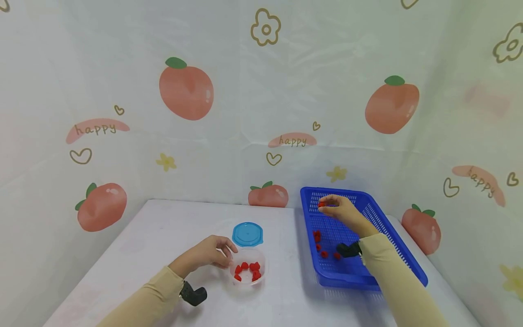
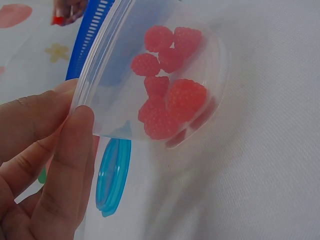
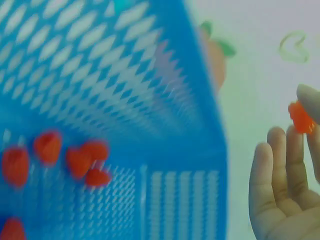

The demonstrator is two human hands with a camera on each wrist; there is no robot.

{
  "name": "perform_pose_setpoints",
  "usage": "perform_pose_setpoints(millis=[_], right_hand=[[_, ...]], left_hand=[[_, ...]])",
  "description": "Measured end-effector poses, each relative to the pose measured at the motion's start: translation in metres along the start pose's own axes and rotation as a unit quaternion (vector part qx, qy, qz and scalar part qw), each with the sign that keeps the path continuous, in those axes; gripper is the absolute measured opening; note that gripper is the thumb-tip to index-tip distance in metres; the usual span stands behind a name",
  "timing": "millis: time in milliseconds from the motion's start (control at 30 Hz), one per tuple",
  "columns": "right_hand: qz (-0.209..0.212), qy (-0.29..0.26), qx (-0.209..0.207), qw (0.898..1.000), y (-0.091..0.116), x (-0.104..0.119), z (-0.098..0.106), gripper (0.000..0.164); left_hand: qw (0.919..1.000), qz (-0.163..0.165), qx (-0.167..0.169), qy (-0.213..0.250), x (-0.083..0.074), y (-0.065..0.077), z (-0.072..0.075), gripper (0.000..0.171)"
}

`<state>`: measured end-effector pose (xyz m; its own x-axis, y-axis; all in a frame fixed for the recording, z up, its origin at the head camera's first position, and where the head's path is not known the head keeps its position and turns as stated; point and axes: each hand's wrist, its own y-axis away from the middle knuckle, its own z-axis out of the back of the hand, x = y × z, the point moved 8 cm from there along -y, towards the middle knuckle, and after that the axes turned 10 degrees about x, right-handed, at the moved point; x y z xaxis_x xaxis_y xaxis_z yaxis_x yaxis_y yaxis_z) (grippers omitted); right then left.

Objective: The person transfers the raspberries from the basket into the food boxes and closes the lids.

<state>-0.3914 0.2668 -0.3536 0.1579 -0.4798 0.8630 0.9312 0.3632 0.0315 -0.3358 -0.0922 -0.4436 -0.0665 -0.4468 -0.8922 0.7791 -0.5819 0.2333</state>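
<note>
My left hand (image 1: 211, 252) pinches the rim of a clear plastic tub (image 1: 246, 254) between thumb and fingers. Several red raspberries (image 2: 160, 85) lie on the tub's bottom. Over the far part of a blue mesh basket (image 1: 333, 272), my right hand (image 1: 344, 212) holds one raspberry (image 3: 301, 118) between thumb and index finger, its other fingers extended. More raspberries (image 3: 80, 159) lie on the basket floor, mostly along its left side.
A round blue lid (image 1: 247, 234) lies on the white table (image 1: 184, 222) just behind the tub. The basket stands to the tub's right. A white fruit-printed cloth (image 1: 229, 136) hangs behind and on both sides.
</note>
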Motion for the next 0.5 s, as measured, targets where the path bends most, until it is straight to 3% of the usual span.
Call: perform_pose_setpoints(millis=[300,500], right_hand=[[0.027,-0.015,-0.025,0.999,0.002,0.036,-0.014,0.050],[0.047,-0.106,-0.023,0.993,0.005,0.053,-0.033,0.045]], left_hand=[[1.0000,0.002,-0.002,0.001,0.001,0.000,0.000,0.027],[1.0000,0.004,-0.007,-0.003,0.000,0.001,0.000,0.028]])
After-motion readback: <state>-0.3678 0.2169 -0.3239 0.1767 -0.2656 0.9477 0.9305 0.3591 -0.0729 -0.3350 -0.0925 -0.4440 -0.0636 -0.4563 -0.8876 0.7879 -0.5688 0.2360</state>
